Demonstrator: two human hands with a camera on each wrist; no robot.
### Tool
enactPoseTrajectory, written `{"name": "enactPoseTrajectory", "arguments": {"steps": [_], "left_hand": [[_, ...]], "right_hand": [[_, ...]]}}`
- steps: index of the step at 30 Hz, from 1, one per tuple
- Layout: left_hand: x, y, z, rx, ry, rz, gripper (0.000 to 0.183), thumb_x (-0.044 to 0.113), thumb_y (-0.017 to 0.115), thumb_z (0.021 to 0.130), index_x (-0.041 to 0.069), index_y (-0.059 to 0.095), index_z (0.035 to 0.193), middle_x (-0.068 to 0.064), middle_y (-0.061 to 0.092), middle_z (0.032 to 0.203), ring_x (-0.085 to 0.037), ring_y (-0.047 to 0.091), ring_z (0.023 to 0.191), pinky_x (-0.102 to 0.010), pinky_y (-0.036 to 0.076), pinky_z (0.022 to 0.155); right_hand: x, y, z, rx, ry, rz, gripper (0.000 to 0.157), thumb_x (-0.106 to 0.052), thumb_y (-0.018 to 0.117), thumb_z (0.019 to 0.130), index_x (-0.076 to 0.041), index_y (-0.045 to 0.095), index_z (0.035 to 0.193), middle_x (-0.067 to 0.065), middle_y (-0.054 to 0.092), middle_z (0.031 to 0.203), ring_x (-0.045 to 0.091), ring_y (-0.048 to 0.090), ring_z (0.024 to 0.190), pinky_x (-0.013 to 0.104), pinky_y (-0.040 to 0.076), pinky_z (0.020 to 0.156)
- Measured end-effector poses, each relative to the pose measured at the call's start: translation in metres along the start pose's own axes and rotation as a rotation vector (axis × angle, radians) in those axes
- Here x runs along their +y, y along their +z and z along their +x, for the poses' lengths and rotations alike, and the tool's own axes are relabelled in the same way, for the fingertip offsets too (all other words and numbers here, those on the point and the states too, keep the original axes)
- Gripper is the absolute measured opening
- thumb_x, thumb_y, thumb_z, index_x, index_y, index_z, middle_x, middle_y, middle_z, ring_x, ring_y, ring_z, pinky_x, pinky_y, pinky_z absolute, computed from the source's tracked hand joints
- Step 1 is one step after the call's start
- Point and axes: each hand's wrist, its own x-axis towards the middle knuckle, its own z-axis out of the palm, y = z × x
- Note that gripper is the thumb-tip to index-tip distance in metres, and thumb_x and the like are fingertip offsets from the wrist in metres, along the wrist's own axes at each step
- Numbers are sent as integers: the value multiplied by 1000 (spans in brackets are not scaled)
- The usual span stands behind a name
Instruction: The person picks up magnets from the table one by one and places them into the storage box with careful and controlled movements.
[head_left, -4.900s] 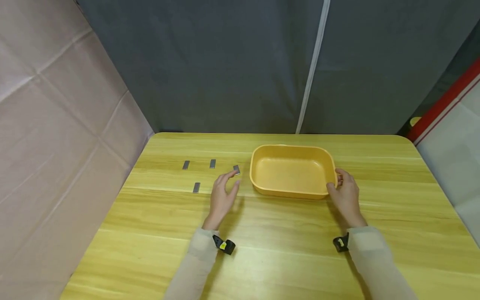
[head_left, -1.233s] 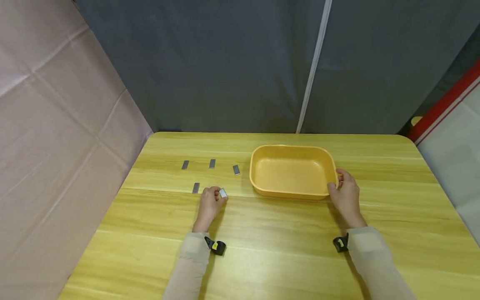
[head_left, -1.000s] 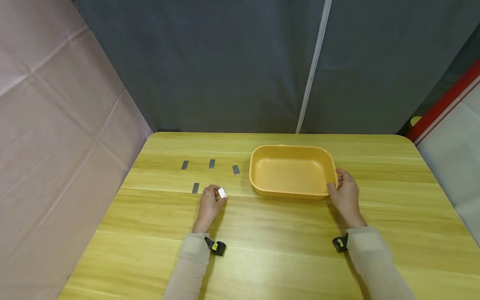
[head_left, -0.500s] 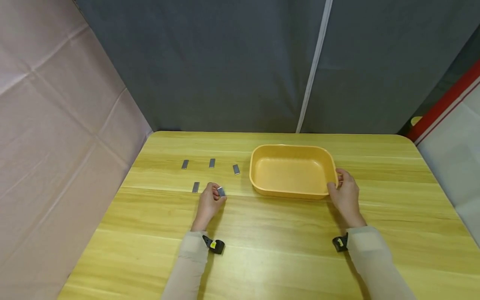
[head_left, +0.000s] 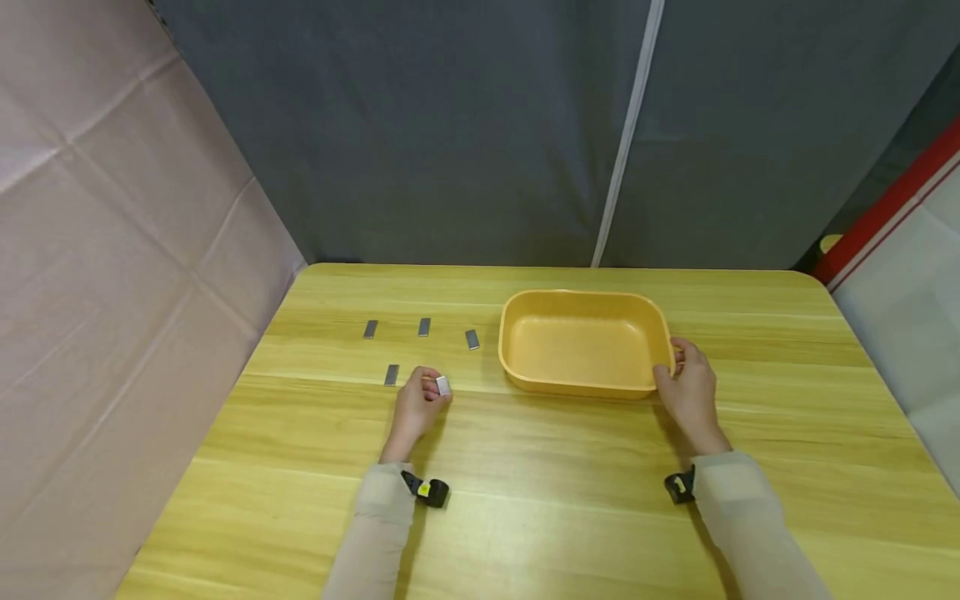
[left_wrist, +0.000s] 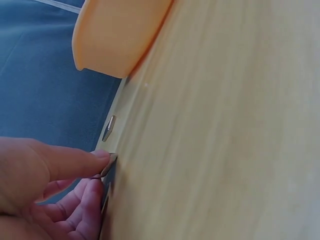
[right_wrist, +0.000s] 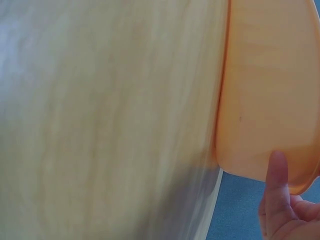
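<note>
Five small, flat, rectangular grey pieces are seen, one of them, the pale-faced piece (head_left: 443, 386), being pinched between the thumb and fingers of the left hand (head_left: 415, 410), just left of and below the centre of the head frame. Whether this held piece is touching the surface below cannot be told. The other four are laid well apart on the yellow, wood-grained tabletop (head_left: 540, 508): a leftmost piece (head_left: 371, 329), a middle piece (head_left: 424, 327) and a slightly turned piece (head_left: 472, 339) are set in a loose row left of the centre, while a lower piece (head_left: 392, 375) is placed just beside the left hand, on its left. To the right of the centre, a yellow-orange, round-cornered rectangular basin (head_left: 581, 346) is stood upright, and its lower right corner is gripped by the right hand (head_left: 690, 393), whose thumb, in the right wrist view, is pressed against the wall. In the left wrist view, part of the basin is shown at the top, with one piece lying between it and the fingertips. Both forearms are covered by light beige sleeves (head_left: 375, 521), and a black wrist device (head_left: 431, 492) is worn on the left, another black device (head_left: 680, 487) on the right. The top of the head frame is filled by a dark grey cloth (head_left: 450, 125), crossed by a pale strip (head_left: 630, 125).
</note>
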Motion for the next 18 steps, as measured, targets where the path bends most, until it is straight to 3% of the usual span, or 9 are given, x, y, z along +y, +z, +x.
{"name": "enactPoseTrajectory", "arguments": {"steps": [9,18], "left_hand": [[-3,-3,1,-31,-37,-84,33,-1,67,75,1,51,104,-9,53,81,-18,54,71,-27,45,61],[-5,-5,0,-20,-41,-135,31,-1,66,76,0,52,103,-9,52,80,-18,51,70,-26,43,60]], "right_hand": [[-1,0,-1,-6,6,9,42,2,48,78,13,44,118,25,49,92,32,47,79,38,38,65],[0,1,0,8,0,8,42,3,49,77,12,45,117,24,49,91,32,48,79,38,38,65]]}}
